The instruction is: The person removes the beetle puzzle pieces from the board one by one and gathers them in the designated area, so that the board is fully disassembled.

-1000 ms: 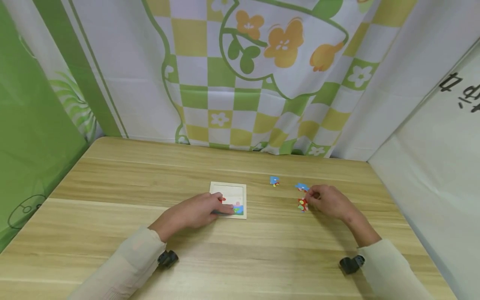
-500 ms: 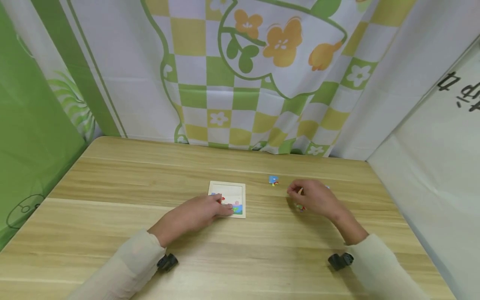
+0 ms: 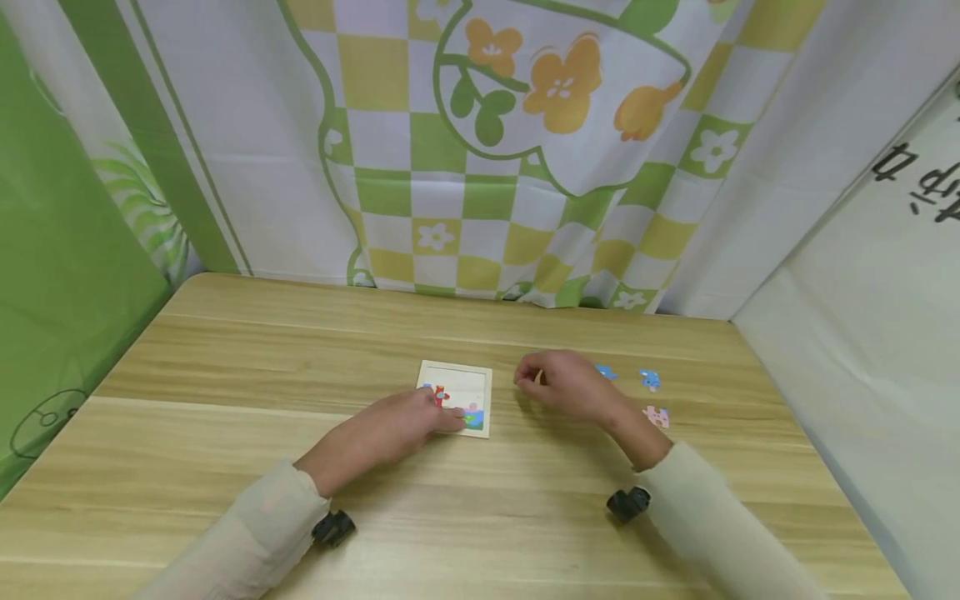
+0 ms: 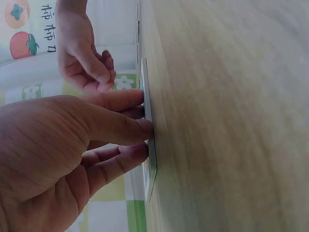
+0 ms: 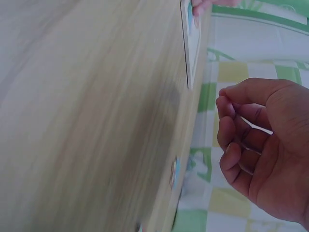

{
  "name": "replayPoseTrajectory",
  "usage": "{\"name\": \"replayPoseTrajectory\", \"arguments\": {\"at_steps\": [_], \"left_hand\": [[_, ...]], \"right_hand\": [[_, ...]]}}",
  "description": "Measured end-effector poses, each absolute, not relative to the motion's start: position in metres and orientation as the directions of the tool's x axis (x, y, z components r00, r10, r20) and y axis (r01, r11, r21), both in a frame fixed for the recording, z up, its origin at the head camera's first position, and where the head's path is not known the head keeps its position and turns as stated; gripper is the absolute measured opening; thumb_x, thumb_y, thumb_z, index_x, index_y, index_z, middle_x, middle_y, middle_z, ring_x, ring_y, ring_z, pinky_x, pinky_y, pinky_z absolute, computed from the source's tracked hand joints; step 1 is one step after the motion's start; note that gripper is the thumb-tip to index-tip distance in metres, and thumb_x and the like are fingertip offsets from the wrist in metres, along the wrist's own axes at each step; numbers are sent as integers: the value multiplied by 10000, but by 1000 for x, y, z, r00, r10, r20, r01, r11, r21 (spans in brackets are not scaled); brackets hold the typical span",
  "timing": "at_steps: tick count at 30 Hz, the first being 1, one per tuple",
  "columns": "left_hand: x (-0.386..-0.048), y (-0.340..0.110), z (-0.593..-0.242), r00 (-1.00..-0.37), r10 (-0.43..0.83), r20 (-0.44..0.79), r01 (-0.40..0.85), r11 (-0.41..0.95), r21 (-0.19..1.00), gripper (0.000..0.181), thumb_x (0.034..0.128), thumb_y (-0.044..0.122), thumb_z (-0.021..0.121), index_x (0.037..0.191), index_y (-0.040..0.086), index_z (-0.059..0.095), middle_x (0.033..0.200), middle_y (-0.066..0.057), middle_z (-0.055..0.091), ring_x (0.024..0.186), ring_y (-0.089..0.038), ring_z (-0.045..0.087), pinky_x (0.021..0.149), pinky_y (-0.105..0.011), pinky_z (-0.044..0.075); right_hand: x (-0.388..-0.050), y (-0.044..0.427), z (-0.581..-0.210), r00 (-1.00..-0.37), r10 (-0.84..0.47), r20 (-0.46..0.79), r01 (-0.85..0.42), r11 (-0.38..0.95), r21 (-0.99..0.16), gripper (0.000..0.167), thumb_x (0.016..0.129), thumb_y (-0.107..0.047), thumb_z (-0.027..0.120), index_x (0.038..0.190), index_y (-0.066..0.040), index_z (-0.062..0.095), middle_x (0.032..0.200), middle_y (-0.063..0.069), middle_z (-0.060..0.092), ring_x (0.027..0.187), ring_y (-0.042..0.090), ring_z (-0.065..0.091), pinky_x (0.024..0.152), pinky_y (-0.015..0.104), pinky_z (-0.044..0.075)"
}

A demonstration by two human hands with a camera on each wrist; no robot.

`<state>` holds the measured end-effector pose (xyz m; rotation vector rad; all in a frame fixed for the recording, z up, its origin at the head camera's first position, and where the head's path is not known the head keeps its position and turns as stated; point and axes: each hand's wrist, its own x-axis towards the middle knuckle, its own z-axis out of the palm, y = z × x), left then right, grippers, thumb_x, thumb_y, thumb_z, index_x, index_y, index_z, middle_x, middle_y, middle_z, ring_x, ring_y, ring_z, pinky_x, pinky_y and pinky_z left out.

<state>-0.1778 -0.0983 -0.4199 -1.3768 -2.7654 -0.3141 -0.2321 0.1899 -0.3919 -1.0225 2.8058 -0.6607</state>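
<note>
A small square jigsaw tray with a pale rim lies on the table, with red, pink, blue and green parts of its picture showing. My left hand rests on its left and near side; in the left wrist view the fairly straight fingers and thumb touch the tray. The right hand hovers just right of the tray. Its thumb and index tips meet and the other fingers curl, as the right wrist view shows of the hand. No piece shows between the tips, though a thin one could be hidden.
Loose jigsaw pieces lie to the right: a blue piece, another blue piece and a pink piece. In the right wrist view a bluish piece lies on the table. Patterned curtain hangs behind the table.
My right hand has moved left from the loose pieces to beside the tray, uncovering a blue and a pink piece behind it. The left hand stays on the tray.
</note>
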Motion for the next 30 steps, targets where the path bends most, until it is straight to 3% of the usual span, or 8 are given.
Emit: {"name": "replayPoseTrajectory", "arguments": {"at_steps": [6,10,17,23,30], "left_hand": [[-174,-104,-418,-616,782,91,782,593,193,354,992,3,651,1250,235,722,1285,-31,720,854,-231,569,674,-298,506],[-173,-106,-418,-621,779,82,776,597,204,446,974,-38,660,1321,239,709,1331,-18,702,895,-233,564,704,-288,507],[-174,-105,-419,-618,783,72,777,595,204,523,921,-120,680,1296,242,712,1354,27,691,907,-240,561,697,-280,501],[-176,-105,-419,-619,780,88,775,589,226,436,957,-59,664,1270,239,725,1282,31,712,934,-246,581,735,-311,519],[-176,-105,-419,-617,782,90,777,587,225,367,975,-34,656,1213,237,718,1195,10,706,997,-265,611,786,-361,553]], "right_hand": [[-244,161,-400,-705,-708,42,-637,605,-477,117,1006,-108,655,1025,-105,771,953,-43,724,765,70,587,711,264,515],[-247,145,-403,-681,-732,15,-630,575,-522,141,1001,-79,644,1060,-93,771,971,-34,722,752,95,578,703,252,504],[-252,126,-410,-639,-769,15,-668,545,-507,188,1002,-76,624,1113,-104,773,984,-45,729,778,63,568,726,247,493],[-257,118,-410,-646,-761,-57,-648,586,-487,233,1024,-102,606,1200,-126,758,962,-51,675,739,78,544,694,261,470],[-261,114,-412,-611,-787,-83,-661,565,-493,279,1027,-84,601,1257,-114,757,1168,-3,707,882,106,575,805,273,498]]}}
